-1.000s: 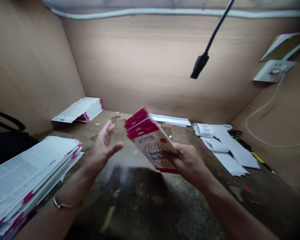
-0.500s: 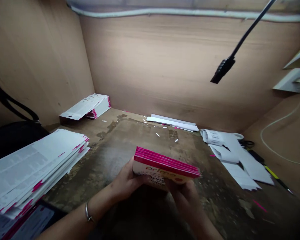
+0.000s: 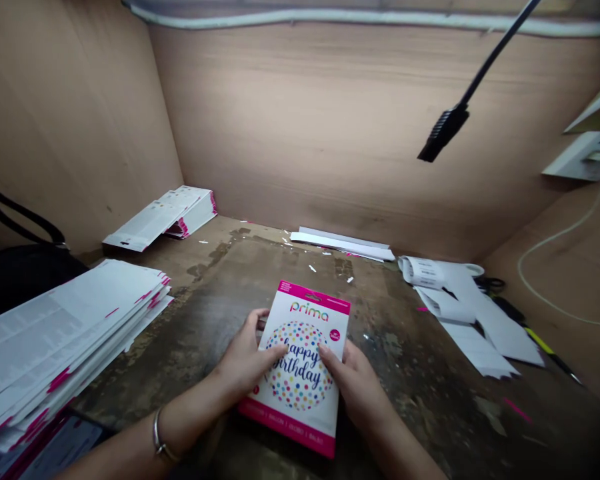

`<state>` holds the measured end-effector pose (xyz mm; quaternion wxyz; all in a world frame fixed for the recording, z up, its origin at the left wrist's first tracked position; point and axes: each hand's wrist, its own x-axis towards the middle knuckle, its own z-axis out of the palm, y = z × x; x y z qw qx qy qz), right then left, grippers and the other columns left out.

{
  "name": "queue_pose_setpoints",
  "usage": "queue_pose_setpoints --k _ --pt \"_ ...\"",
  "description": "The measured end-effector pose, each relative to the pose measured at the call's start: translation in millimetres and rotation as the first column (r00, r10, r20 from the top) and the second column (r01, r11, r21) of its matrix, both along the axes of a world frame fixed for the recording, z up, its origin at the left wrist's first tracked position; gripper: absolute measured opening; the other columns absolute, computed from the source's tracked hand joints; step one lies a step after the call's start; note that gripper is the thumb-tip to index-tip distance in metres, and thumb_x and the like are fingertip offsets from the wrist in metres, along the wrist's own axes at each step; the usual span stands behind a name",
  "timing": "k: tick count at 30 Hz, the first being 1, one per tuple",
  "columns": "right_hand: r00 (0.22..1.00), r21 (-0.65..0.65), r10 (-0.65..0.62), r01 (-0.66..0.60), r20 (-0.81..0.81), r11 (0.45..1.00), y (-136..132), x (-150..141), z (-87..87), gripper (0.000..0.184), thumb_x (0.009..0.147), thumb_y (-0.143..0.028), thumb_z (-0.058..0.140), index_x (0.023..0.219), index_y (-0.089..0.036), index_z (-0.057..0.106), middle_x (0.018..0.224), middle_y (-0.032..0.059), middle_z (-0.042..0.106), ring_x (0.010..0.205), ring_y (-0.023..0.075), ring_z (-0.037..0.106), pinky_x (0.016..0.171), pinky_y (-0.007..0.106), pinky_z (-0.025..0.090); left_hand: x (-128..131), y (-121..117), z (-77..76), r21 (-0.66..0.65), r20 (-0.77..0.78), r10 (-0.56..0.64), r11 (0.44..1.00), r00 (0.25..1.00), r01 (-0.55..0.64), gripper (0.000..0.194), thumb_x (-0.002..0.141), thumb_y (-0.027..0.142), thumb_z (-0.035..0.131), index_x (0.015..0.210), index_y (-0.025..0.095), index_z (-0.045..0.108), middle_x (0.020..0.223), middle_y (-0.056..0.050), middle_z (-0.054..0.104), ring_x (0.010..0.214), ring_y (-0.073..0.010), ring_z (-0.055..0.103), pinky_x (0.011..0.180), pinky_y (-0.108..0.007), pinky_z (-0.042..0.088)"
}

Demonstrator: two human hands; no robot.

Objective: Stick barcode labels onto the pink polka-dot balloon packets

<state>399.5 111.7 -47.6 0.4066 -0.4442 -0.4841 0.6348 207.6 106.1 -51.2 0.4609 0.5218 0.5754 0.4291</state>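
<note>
I had a Happy Birthday balloon packet (image 3: pixel 300 393) lying flat near the table's (image 3: pixel 410 373) front edge, about midway along. My left hand (image 3: pixel 247 357) and right hand (image 3: pixel 355 393) held it from either side, fingers resting on its printed face, unclenched. A stack of printed packet sheets (image 3: pixel 55 333) sat along the left edge.

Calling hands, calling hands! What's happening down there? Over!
Left hand, right hand on white, pink-edged Happy Birthday packet. Packet over stained wooden bench. White pink-marked stack left.

Balloon packet (image 3: pixel 300 400) partly hidden under left hand (image 3: pixel 247 353) and right hand (image 3: pixel 355 390)
</note>
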Motion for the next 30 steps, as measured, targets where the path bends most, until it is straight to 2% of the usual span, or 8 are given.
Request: queue_pose_setpoints --k 3,6,11,14,17,21,24,30 --pt "0.993 -0.038 0.011 -0.007 0.114 0.999 10.1 1.8 -18.3 0.052 0.075 -0.057 0.058 0.104 -0.014 0.053 0.097 0.0158 0.068 0.081 0.0307 0.067 0.068 0.043 0.053 -5.2 -5.8 -14.7 0.314 -0.431 -0.095 0.917 0.898 0.247 0.047 0.077 0.021 0.061 0.123 0.024 0.049 0.125 -0.009 0.053 0.114 -0.0240 0.051 0.096 -0.043 0.044" --pt "0.967 -0.026 0.029 -0.024 0.254 0.999 14.6 14.6 -18.6 0.048 0.071 -0.057 0.062 0.094 -0.015 0.060 0.088 0.0135 0.069 0.076 0.0308 0.066 0.066 0.044 0.052 -5.3 -12.6 -22.0 0.339 -0.669 -0.199 0.776 0.716 0.532 0.025 0.087 0.021 0.049 0.108 0.026 0.062 0.117 -0.005 0.059 0.113 -0.0209 0.051 0.096 -0.038 0.045" --pt "0.751 0.232 -0.196 0.058 0.630 0.971 12.0 34.5 14.5 0.031 0.073 -0.042 0.065 0.087 -0.015 0.062 0.092 0.0167 0.063 0.096 0.0377 0.056 0.084 0.055 0.040 -1.3 -9.6 -26.5 0.274 -0.793 -0.186 0.742 0.580 0.612 0.026 0.089 0.022 0.048 0.110 0.024 0.062 0.115 -0.006 0.061 0.110 -0.0228 0.051 0.094 -0.041 0.046" --pt "0.536 0.547 -0.359 -0.243 0.764 0.801 11.7 23.7 23.6 0.028 0.086 -0.028 0.051 0.110 -0.016 0.058 0.115 0.0156 0.055 0.111 0.0308 0.046 0.094 0.048 0.036 -0.5 -8.3 -28.0 0.272 -0.811 -0.177 0.729 0.557 0.628 0.027 0.088 0.022 0.049 0.112 0.026 0.060 0.116 -0.005 0.060 0.109 -0.0219 0.051 0.095 -0.039 0.045" --pt "0.501 0.518 -0.246 -0.529 0.830 0.672 14.7 4.9 13.9 0.028 0.088 -0.018 0.047 0.114 -0.021 0.057 0.119 0.0103 0.052 0.110 0.0226 0.047 0.092 0.036 0.041 1.1 -12.3 -22.5 0.275 -0.805 -0.177 0.735 0.567 0.620 0.025 0.088 0.023 0.048 0.109 0.026 0.062 0.114 -0.005 0.061 0.106 -0.0209 0.052 0.092 -0.037 0.046" --pt "0.459 0.462 -0.198 -0.585 0.866 0.666 17.9 -5.9 -2.7 0.021 0.085 -0.017 0.052 0.102 -0.024 0.062 0.105 0.0060 0.058 0.098 0.0201 0.052 0.086 0.033 0.045 4.8 -2.8 0.5 0.189 -0.786 -0.244 0.779 0.568 0.597 0.018 0.082 0.021 0.055 0.095 0.025 0.067 0.096 -0.003 0.068 0.091 -0.0199 0.060 0.081 -0.030 0.049" --pt "0.438 0.470 -0.234 -0.573 0.868 0.671 18.8 -3.9 -9.1 0.020 0.084 -0.016 0.054 0.100 -0.024 0.063 0.104 0.0058 0.059 0.097 0.0202 0.054 0.084 0.032 0.046 9.3 44.2 22.9 0.182 -0.791 -0.206 0.820 0.577 0.542 0.015 0.082 0.023 0.054 0.088 0.024 0.067 0.081 -0.001 0.069 0.075 -0.0164 0.064 0.067 -0.023 0.049" --pt "0.440 0.565 -0.359 -0.576 0.823 0.591 26.6 3.4 -37.1 0.033 0.072 -0.021 0.067 0.104 -0.030 0.062 0.107 0.0037 0.063 0.095 0.0224 0.058 0.083 0.030 0.049 28.4 220.3 34.9 0.295 -0.864 0.036 0.844 0.502 0.447 0.024 0.090 0.023 0.044 0.102 0.012 0.062 0.105 -0.011 0.064 0.097 -0.0200 0.059 0.087 -0.036 0.046"
